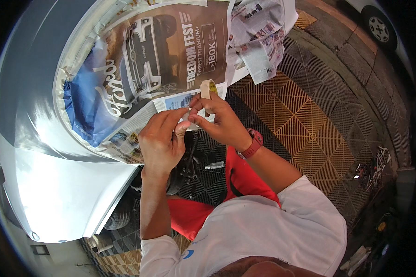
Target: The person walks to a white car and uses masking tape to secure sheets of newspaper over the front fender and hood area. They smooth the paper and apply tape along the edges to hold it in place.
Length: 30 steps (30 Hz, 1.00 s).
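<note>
Newspaper sheets are taped over the wheel-arch area of a silver car body. Over their lower edge my two hands meet. A roll of masking tape rests at the fingers of my right hand, which is closed on it and has its thumb pointing to the left. My left hand is closed in a pinch, fingertips close to those of the right. Whatever lies between the left fingertips is too small to make out. Pale tape runs along the paper's curved left edge.
Tiled floor mats in black and tan spread to the right. Dark hand tools and a small silver tube lie below my hands. A tyre is at lower left. Another car's wheel stands at far right, cables nearer.
</note>
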{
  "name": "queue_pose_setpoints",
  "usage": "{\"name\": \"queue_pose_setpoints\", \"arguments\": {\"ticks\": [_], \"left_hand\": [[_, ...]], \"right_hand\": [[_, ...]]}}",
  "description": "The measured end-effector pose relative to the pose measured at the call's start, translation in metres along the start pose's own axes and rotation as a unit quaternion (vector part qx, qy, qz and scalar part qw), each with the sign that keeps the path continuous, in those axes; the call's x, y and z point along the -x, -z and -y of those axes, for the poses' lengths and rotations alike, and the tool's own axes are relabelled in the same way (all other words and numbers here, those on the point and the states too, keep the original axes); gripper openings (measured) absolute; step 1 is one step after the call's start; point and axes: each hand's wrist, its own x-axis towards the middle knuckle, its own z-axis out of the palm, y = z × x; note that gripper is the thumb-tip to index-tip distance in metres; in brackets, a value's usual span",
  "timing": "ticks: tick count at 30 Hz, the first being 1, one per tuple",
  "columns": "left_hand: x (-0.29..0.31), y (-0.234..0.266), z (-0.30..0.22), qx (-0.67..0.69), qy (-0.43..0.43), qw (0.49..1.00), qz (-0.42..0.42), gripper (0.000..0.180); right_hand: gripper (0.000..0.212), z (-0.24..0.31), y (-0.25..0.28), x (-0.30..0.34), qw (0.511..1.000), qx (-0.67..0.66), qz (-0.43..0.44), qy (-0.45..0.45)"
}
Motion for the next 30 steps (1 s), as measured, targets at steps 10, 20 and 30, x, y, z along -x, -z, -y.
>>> {"name": "queue_pose_setpoints", "arguments": {"ticks": [10,20,30], "left_hand": [[-0.024,0.048,0.035,-0.231,0.015,0.968,-0.098,0.06],[-0.045,0.114,0.067,-0.372,0.165,0.909,-0.091,0.063],[-0.045,0.117,0.061,-0.388,0.185,0.901,-0.064,0.064]], "right_hand": [[0.014,-0.043,0.077,-0.1,0.94,-0.089,-0.329,0.018],[0.023,-0.111,0.147,-0.213,0.908,-0.09,-0.404,0.063],[0.026,-0.123,0.154,-0.248,0.898,-0.057,-0.431,0.065]]}}
